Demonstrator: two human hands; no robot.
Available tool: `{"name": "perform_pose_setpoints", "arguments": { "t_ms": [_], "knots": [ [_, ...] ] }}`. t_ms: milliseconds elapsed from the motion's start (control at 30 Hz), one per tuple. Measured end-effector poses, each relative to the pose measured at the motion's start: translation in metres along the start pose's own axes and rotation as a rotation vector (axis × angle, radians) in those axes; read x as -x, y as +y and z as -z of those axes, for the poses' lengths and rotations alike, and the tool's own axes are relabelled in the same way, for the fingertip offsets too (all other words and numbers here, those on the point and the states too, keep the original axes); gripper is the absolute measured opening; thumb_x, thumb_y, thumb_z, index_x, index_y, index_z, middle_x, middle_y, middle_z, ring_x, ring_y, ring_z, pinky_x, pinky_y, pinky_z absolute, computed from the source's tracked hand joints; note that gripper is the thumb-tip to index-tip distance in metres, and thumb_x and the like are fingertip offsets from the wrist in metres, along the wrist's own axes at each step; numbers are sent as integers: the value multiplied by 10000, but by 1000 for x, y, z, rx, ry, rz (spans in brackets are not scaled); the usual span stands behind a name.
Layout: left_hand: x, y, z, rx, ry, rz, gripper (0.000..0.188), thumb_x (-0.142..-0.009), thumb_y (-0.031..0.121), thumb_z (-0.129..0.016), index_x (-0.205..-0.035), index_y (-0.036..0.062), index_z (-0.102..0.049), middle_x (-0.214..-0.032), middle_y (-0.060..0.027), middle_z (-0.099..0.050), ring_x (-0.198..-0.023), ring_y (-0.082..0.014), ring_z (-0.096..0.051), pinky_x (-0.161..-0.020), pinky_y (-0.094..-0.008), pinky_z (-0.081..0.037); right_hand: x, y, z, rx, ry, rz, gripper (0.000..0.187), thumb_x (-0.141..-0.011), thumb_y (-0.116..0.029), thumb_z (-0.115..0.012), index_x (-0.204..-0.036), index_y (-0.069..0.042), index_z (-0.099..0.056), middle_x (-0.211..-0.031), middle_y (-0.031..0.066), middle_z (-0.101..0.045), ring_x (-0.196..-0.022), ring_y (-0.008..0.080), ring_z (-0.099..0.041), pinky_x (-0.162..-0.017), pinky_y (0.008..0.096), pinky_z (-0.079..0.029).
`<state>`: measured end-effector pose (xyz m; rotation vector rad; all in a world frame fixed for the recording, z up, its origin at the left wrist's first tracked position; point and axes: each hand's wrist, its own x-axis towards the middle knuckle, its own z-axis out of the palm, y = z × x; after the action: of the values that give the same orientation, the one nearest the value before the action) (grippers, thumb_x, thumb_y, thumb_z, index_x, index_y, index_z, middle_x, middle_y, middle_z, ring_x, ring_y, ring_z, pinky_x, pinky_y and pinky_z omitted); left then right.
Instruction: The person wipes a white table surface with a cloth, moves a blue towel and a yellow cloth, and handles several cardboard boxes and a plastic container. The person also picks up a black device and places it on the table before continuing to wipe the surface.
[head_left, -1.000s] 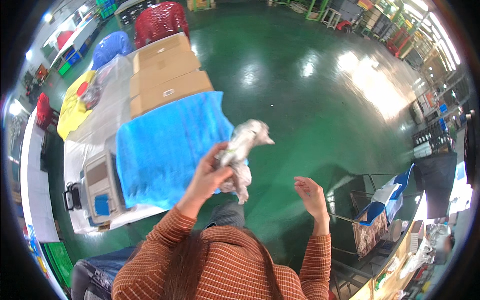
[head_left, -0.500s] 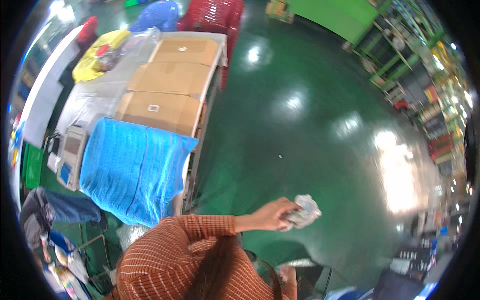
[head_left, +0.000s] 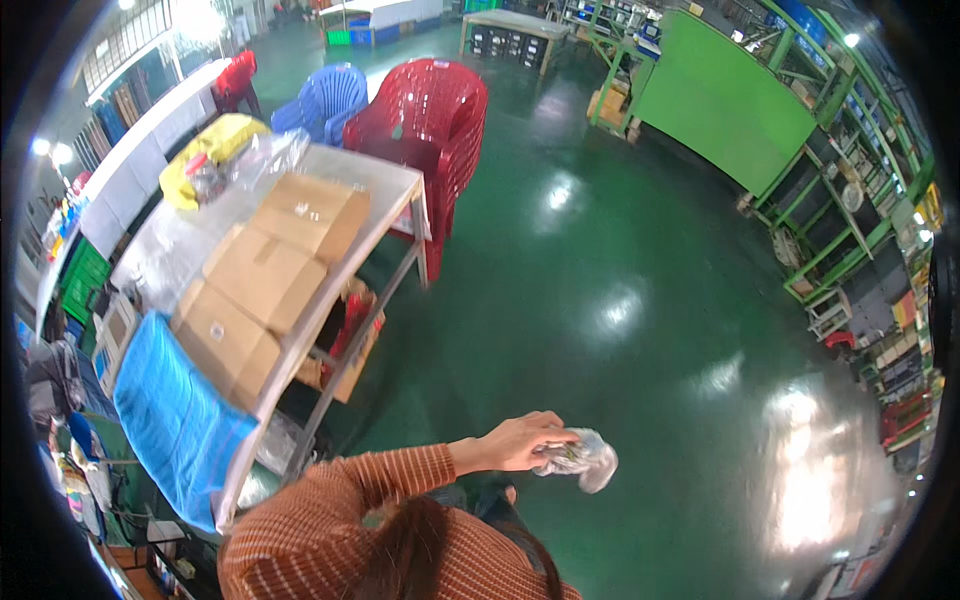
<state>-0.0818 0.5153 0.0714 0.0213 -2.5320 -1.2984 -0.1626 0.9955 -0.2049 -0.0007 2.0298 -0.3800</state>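
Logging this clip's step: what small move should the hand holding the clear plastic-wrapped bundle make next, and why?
Probably bring the crumpled clear plastic-wrapped bundle back toward the metal table: the left hand grips it at full stretch over bare green floor, away from the cardboard boxes.

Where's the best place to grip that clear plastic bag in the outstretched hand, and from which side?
Probably the loose free end of the clear plastic bag, which hangs past the fingers of the left hand on the side away from the person. Come in from that open-floor side; the near end is bunched under the hand, and the crumpled film looks soft enough to pinch.
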Motion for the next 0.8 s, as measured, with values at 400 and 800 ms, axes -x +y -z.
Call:
{"name": "perform_pose_setpoints", "arguments": {
  "t_ms": [400, 800],
  "knots": [
    [-250, -263, 174, -464, 253, 560, 507, -694, 78, -632, -1179, 212, -569, -1121, -108, -511, -1029, -315, -515, -793, -412, -502, -246, -712, 375, -15, 414, 1001, 245, -834, -42, -520, -1062, -32, -609, -792, 66, -630, -715, 140, -604, -682, 273, -506],
    [-644, -512, 374, -304, 58, 344, 529, -706, 69, -591, -1210, 215, -534, -1149, -91, -495, -1030, -290, -509, -777, -380, -522, -469, -907, 459, 225, -169, 381, 158, -654, -225, -598, -631, -69, -588, -571, 88, -580, -564, 237, -602, -502, 419, -467]
  ]
}}
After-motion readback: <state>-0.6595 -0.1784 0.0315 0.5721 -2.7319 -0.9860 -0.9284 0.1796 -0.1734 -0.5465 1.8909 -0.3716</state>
